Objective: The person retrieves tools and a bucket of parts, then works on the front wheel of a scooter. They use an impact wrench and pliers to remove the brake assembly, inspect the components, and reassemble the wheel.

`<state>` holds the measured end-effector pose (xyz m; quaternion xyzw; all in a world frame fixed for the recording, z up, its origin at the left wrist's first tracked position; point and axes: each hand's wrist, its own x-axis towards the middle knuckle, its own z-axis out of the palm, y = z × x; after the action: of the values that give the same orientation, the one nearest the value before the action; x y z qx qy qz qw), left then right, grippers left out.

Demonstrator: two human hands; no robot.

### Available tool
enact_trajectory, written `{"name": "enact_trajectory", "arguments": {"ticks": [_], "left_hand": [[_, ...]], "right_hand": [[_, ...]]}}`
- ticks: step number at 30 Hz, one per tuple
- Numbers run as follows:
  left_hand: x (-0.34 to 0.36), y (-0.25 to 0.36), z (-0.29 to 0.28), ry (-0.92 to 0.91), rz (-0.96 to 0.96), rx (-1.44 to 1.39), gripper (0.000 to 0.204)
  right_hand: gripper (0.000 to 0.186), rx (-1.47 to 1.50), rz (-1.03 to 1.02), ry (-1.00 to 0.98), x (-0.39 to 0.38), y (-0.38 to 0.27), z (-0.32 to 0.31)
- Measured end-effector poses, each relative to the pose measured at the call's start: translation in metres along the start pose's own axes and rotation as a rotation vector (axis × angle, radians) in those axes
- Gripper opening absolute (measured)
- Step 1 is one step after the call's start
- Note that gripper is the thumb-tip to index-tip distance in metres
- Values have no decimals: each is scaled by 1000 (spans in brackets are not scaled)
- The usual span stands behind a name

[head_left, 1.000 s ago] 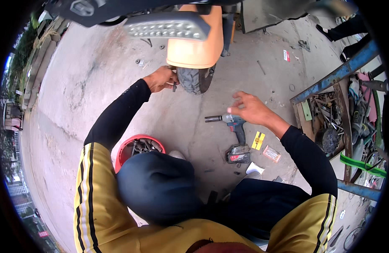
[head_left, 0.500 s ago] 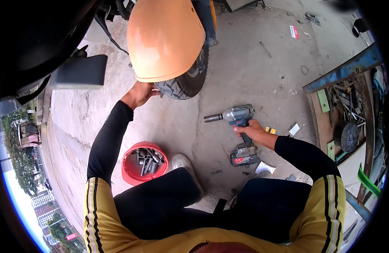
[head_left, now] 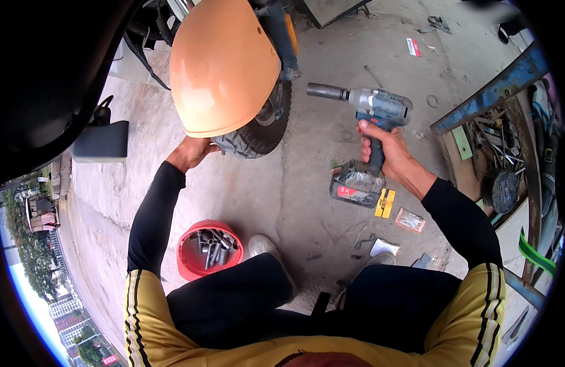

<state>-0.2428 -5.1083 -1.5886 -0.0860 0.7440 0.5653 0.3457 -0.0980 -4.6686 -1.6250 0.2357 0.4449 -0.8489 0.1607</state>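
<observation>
My right hand (head_left: pixel 389 151) grips the handle of a cordless impact wrench (head_left: pixel 380 105), raised above the floor. A long dark socket (head_left: pixel 326 91) on its nose points left toward the wheel, and a battery pack (head_left: pixel 357 185) sits at its base. At the far left my left hand (head_left: pixel 193 153) reaches in under an orange fender (head_left: pixel 224 70), its fingers curled beside the tyre (head_left: pixel 258 137). The fender partly hides that hand; what small thing its fingertips hold, if any, I cannot make out. The tyre's hub side faces the wrench.
Several loose sockets (head_left: pixel 216 249) lie in an upturned red helmet (head_left: pixel 187 260) by my left shoe. On the right stands a blue metal frame (head_left: pixel 490 92) with a tray of tools. Small packets, a yellow box (head_left: pixel 385 203) and a spring (head_left: pixel 373 76) lie about the concrete floor.
My right hand has lifted the impact wrench up and to the right, so it looks larger. My left hand stays by the tyre. The whole view has shifted slightly.
</observation>
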Motion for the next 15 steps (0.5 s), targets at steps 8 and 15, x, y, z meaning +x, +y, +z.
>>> {"name": "enact_trajectory", "arguments": {"ticks": [8,15], "left_hand": [[-1,-3,-2,13,-9,-17,30],[-4,-1,-6,-45,-4,28,35]], "right_hand": [[28,-20,-28,-10,14,-15,15],[33,185,161,-215,30,-11,16]]}}
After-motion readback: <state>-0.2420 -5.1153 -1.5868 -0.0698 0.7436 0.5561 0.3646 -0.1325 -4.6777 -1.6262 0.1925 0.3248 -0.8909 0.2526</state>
